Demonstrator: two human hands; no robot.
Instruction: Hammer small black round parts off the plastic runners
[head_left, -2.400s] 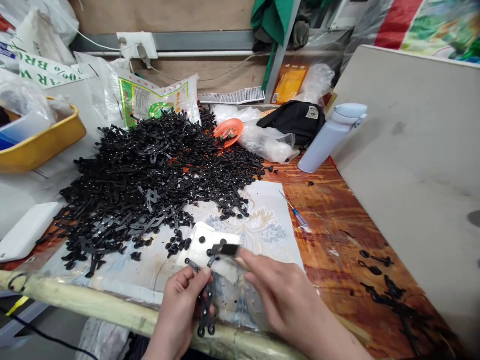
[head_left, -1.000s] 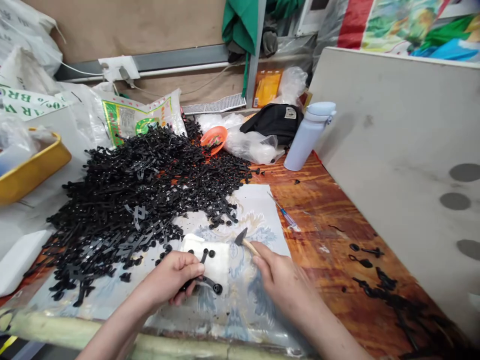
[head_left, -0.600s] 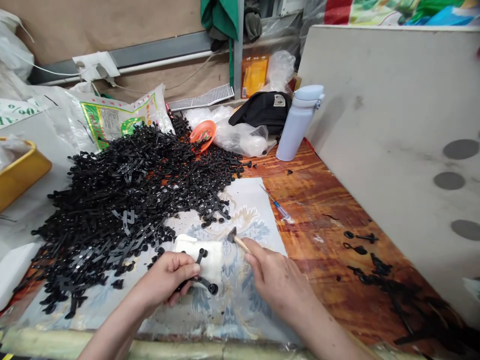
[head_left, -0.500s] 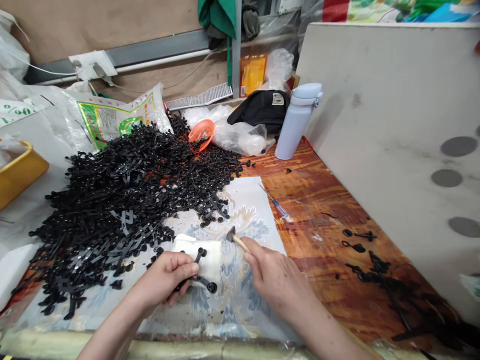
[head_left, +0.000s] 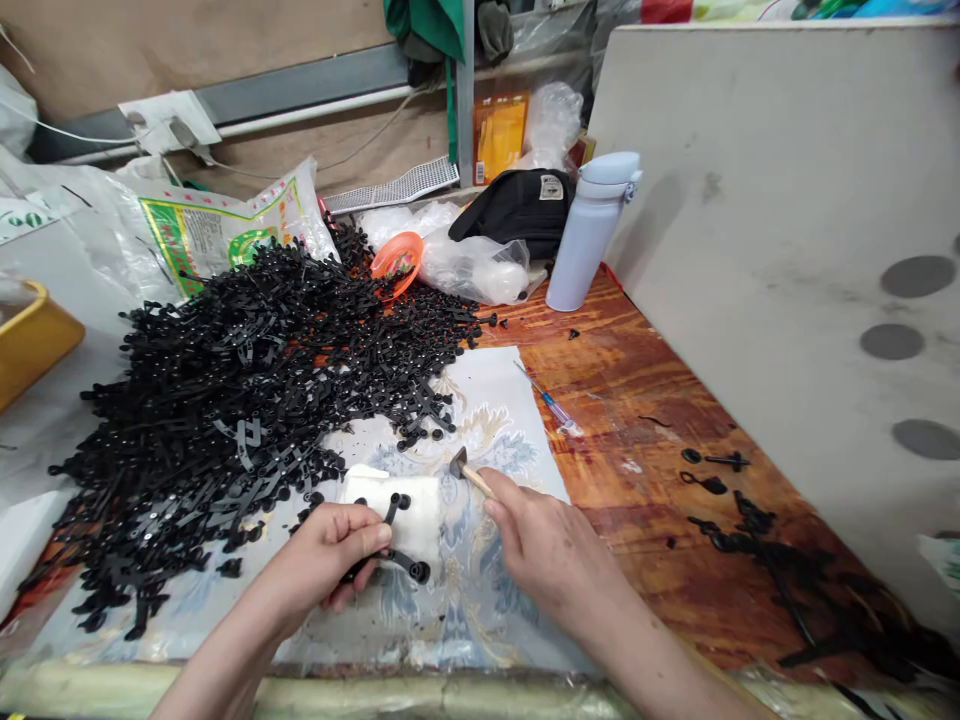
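My left hand [head_left: 336, 550] pinches a black plastic part [head_left: 409, 566] with round knobbed ends between thumb and fingers. Part of it is hidden by the fingers. Beneath it lies a white pad [head_left: 420, 515] on the patterned sheet [head_left: 480, 610]. In my right hand [head_left: 544, 530] is a small tool [head_left: 474, 478] with a pale wooden handle and a dark, flat, flared head. The tool's head points up and left, just right of the pad, apart from the black part.
A large heap of black plastic parts [head_left: 247, 370] covers the left and back. An orange dish [head_left: 397, 262] leans against it. A light blue bottle [head_left: 589, 235] stands at the back, a screwdriver-like tool [head_left: 551, 402] lies right of the sheet, and a grey board [head_left: 750, 180] rises at right.
The whole view has shifted slightly, with the scene a little farther left and up. Both hands keep their grips and nearly the same places.
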